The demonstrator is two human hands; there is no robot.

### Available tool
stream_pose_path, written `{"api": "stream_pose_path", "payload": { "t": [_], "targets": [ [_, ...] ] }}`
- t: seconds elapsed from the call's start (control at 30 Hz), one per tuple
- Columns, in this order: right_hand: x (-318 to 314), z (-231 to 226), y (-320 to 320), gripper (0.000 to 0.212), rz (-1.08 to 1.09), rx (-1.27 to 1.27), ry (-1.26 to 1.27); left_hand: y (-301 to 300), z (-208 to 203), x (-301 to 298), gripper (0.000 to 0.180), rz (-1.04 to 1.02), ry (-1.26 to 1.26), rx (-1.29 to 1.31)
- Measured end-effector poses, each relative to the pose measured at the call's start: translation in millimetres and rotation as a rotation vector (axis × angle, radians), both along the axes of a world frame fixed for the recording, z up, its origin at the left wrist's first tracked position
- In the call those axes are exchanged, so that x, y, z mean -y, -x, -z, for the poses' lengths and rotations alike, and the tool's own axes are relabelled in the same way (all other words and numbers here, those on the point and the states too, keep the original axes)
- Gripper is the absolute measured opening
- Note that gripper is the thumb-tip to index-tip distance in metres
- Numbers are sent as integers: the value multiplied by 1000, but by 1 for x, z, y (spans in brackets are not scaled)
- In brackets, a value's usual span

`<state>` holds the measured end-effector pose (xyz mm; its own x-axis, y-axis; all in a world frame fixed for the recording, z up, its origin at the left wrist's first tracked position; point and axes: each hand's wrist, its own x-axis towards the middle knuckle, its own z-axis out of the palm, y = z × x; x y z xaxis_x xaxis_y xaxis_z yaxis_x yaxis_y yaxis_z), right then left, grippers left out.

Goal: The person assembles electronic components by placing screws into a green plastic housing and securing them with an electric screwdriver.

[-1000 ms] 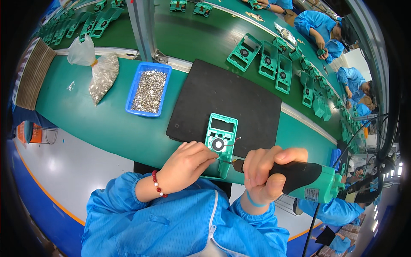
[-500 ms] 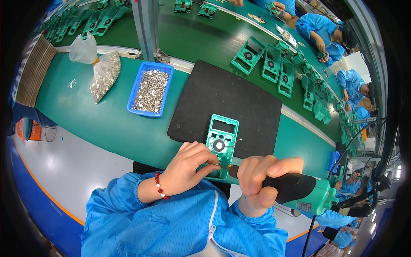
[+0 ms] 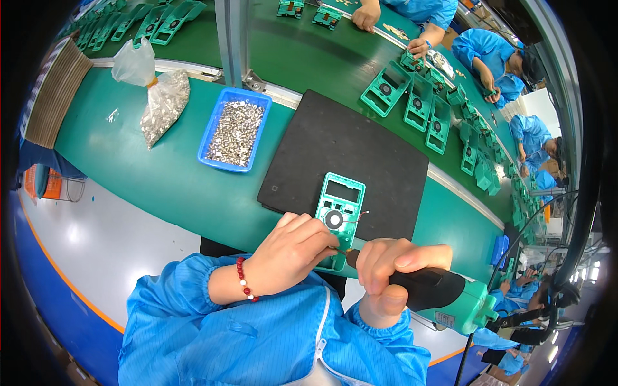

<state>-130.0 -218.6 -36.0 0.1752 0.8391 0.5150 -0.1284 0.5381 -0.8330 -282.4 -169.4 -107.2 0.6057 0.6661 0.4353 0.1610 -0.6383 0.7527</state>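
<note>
A green plastic housing (image 3: 349,209) with a rectangular window and a round black-and-white speaker (image 3: 333,220) lies in front of me, its far part on a black mat. A thin wire sticks out at its right side. My right hand (image 3: 386,267) is wrapped round a green-and-black electric screwdriver (image 3: 428,287), whose tip points left at the housing's near part. My left hand (image 3: 293,251), a beaded bracelet at its wrist, comes over the housing's left edge. Its thumb and fingers are pinched beside the screwdriver tip; what they hold there is hidden.
The black mat (image 3: 347,141) lies on the green bench. A blue tray (image 3: 203,143) of small metal parts and a tied plastic bag (image 3: 164,106) stand to the left. Beyond a metal post (image 3: 233,45), several green housings (image 3: 386,90) lie on the belt; co-workers sit across it.
The whole view has shifted slightly. My left fingers and the screwdriver tip stay close together over the housing. A co-worker's hand at the top now reaches down toward the parts on the belt.
</note>
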Motion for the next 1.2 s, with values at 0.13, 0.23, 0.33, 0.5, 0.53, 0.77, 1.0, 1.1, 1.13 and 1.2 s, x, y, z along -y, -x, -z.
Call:
{"api": "stream_pose_path", "payload": {
  "t": [0.13,0.23,0.33,0.5,0.53,0.77,1.0,1.1,1.13,1.2],
  "targets": [
    [48,92,-67,42,133,-7,99,-5,20,5,32,-11,21,-30],
    [13,55,-42,41,12,83,60,5,0,0,47,-97,-81,-83],
    [-16,25,0,41,123,140,38,22,18,11,38,121,-64,-334],
    [-33,40,3,40,126,129,-15,26,43,21,27,97,-323,-258],
    [-36,42,4,40,128,143,-22,28,44,20,23,105,-357,-270],
    [-42,60,-2,41,26,47,-20,28,49,22,10,98,-287,-189],
    [-47,63,0,40,38,71,-10,28,50,21,10,90,-277,-187],
    [-51,58,7,36,71,98,10,27,51,20,10,93,-262,-176],
    [-53,56,9,36,104,125,21,27,51,20,10,91,-262,-175],
    [-55,55,9,35,93,130,27,26,52,19,10,91,-262,-172]
  ]
}}
